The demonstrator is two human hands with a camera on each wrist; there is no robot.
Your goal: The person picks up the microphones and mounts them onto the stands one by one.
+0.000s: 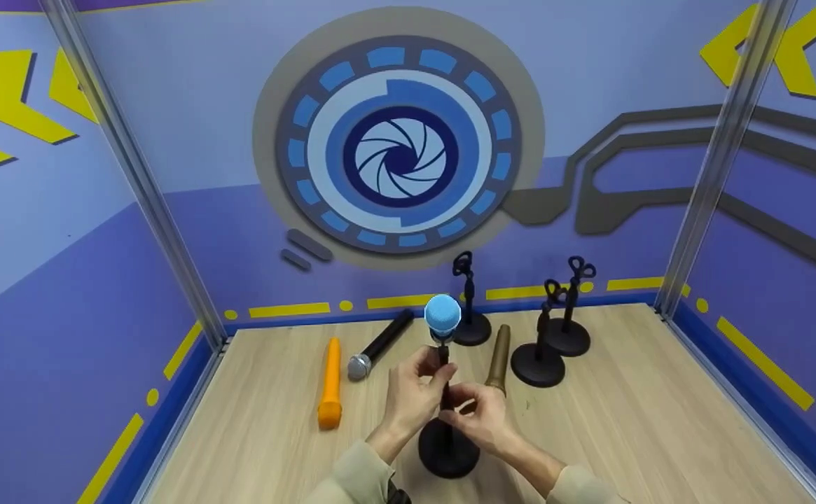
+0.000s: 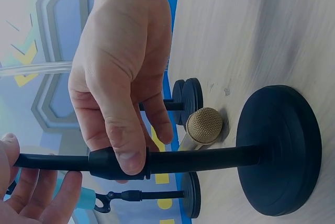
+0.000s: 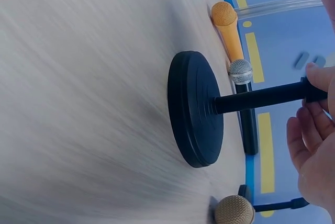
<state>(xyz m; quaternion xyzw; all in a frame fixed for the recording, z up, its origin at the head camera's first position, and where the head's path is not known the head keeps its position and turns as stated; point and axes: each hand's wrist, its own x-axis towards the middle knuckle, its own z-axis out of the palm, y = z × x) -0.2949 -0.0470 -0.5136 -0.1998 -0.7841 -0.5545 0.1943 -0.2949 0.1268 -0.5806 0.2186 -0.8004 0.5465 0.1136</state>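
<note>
- Microphone stand: it stands upright on the near part of the counter, its round base flat on the wood.
- Both of the person's hands are grasping it: the left hand pinches the slim upper pole, while the right hand, just below, grips the collar.
- Done, as far as the views show: the blue microphone is up at the top of this stand; how firmly it sits there cannot be told.
- Left, by judgement: with fingers on the pole and collar, the handling of this stand looks unfinished; the other stands carry no microphone, and the other microphones lie loose.
- Stands, four: the held one, the rear stand near the wall, and two at the right, the nearer stand and the farther stand.
- Microphones, four: the blue one raised, plus three lying on the counter: the orange microphone, the black microphone with a silver head, and the gold microphone.
- Hands, two, neither of them free.
</note>
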